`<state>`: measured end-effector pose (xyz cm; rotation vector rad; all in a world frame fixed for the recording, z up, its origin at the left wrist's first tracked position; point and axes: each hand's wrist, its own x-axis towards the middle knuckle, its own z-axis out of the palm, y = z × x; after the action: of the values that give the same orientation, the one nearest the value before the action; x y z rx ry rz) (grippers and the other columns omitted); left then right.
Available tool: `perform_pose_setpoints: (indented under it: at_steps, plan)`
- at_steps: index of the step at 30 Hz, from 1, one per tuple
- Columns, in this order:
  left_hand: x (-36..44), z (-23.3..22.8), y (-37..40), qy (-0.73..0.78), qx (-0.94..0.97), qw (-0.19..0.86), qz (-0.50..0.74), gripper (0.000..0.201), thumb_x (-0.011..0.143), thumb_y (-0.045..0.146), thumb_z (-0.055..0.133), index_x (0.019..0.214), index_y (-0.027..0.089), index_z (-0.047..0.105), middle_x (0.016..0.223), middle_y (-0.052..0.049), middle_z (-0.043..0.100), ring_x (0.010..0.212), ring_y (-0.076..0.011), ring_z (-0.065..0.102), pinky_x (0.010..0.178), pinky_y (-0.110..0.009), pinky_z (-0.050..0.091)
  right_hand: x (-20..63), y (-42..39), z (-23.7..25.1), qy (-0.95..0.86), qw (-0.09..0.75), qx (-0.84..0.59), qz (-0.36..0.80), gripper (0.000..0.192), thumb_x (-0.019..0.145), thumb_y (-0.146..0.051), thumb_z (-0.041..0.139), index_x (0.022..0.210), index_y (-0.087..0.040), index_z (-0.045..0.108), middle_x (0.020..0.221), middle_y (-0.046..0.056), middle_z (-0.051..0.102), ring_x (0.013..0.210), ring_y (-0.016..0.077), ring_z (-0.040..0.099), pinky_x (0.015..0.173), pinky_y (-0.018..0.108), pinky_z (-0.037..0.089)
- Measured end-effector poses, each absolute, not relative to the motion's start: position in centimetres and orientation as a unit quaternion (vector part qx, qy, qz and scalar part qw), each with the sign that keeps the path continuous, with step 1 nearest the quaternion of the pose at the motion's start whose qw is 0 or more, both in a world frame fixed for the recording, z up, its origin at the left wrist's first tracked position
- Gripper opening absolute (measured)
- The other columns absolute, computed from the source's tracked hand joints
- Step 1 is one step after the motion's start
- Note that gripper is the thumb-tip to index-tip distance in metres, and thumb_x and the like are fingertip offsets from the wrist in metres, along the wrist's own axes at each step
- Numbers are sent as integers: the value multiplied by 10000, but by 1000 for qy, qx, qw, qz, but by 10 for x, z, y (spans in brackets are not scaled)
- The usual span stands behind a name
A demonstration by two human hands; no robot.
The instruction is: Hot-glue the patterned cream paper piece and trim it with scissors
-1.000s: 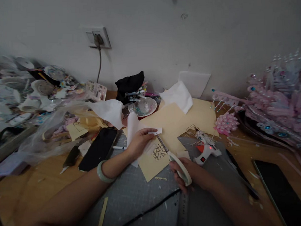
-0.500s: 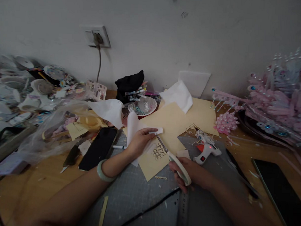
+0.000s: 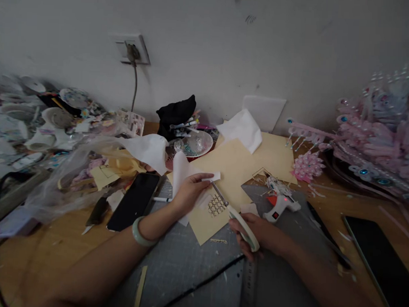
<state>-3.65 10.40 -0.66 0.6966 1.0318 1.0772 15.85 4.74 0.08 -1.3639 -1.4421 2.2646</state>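
My left hand [image 3: 192, 192] pinches a small white strip [image 3: 216, 176] between thumb and fingers. Scissors [image 3: 241, 226] with pale handles are in my right hand [image 3: 255, 233], its fingers wrapped around the grips. The blade tips meet the lower edge of the white strip, beside my left thumb. Under the blades lies a cream sheet [image 3: 201, 232] with a black honeycomb pattern [image 3: 216, 206] on it. A rolled white sheet [image 3: 180, 168] stands just behind my left hand. Whether the blades are fully closed is too small to tell.
A glue gun [image 3: 279, 207] with a red light lies right of my right hand. Phones [image 3: 134, 202] lie at both sides. A black cable [image 3: 203, 285] crosses the grey cutting mat [image 3: 174, 264]. Pink beaded ornaments [image 3: 369, 146] crowd the right; plastic bags and clutter fill the left.
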Motion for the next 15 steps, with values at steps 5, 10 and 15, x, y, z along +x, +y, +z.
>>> perform_pose_setpoints:
  at_steps: [5,10,15]
  plan:
    - [-37,-7,104,463,311,680,476,281,581,168,680,859,157,645,628,-3,633,546,-97,548,543,-206,387,159,48,-1,-487,62,-447,748,341,778,-515,441,711,-183,401,366,-85,489,269,75,470,217,138,266]
    - [-36,-6,105,464,313,678,476,299,569,174,689,863,155,643,647,-7,635,566,-106,552,552,-216,392,160,48,-4,-478,62,-443,756,349,775,-530,435,729,-186,396,380,-94,473,282,81,489,216,141,274]
    - [-36,-5,104,466,313,675,478,302,566,180,689,863,147,642,628,-5,626,535,-97,535,525,-209,378,160,48,-5,-479,72,-445,753,348,772,-528,450,732,-185,403,390,-87,486,283,80,486,213,135,269]
